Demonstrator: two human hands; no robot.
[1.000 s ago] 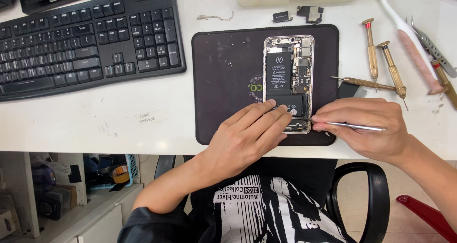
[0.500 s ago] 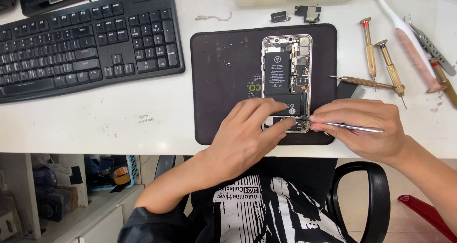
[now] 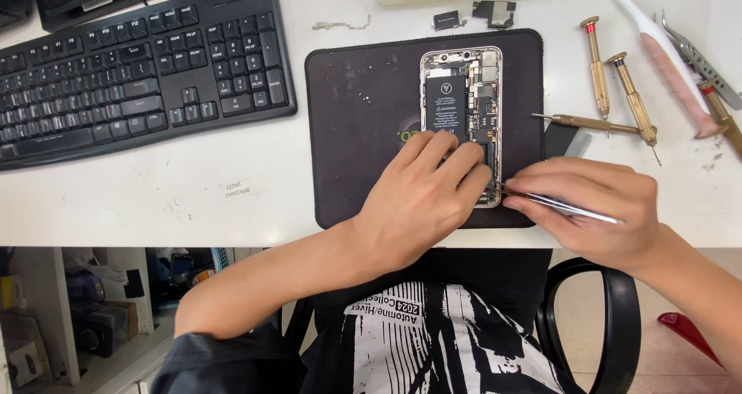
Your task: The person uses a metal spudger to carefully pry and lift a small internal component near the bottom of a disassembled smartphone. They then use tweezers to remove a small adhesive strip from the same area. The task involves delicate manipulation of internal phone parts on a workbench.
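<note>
Resting flat on the lower half of an opened smartphone with its silver frame, black battery and bare circuit boards showing point(image 3: 462, 93): left hand point(image 3: 421, 201), fingers together and slightly bent, fingertips point(image 3: 448, 148) pressed onto the battery's lower edge, holding nothing. Lying upright along the right part of a black rectangular rubber work mat point(image 3: 355, 116), the phone, its bottom end hidden under those fingers. Pinching thin silver metal tweezers point(image 3: 556, 203): right hand point(image 3: 591, 208), thumb and fingers closed around the shaft, the tip touching the phone's lower right edge just beside the left hand's fingertips. Sitting on a white desk point(image 3: 154, 201), the mat.

Lined up right of the mat: three brass-coloured precision screwdrivers point(image 3: 634, 104), one with a red collar, one lying crosswise with its point toward the mat. Farther right, a white and pink tool handle point(image 3: 665, 62) and another pair of steel tweezers point(image 3: 696, 58). Above the mat, two small dark phone parts point(image 3: 471, 15), close together. Filling the desk's left side, a black computer keyboard point(image 3: 139, 69), well apart from the mat. Below the desk edge, a black shirt with white print point(image 3: 433, 340) and a black chair armrest point(image 3: 610, 324).
</note>
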